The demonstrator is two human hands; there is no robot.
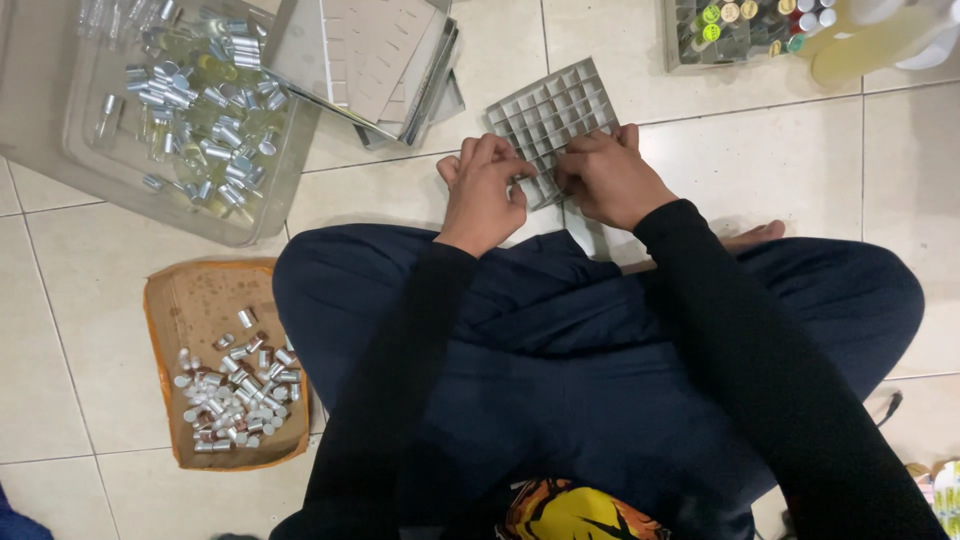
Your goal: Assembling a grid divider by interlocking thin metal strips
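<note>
the tiled floor [780, 170] serves as the work surface, with a clear plastic tub of small glass vials [190, 110] and a cardboard lid of silver caps [235, 385] within reach on the left. the grey grid divider tray [548, 118] lies flat just ahead of the crossed legs, steadied at its near edge (fingers curled) by the left hand [482, 195] and right hand [608, 180]; whether either grip pinches something small i cannot tell.

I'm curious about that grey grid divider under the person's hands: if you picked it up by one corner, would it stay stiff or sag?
The grey grid divider looks like thin slotted card strips, so it would probably be light and might skew or sag from one corner. Both the left hand and the right hand press on its near edge, which hints it needs steadying. Lying flat on the tiled floor, it seems unlikely to roll.
</note>
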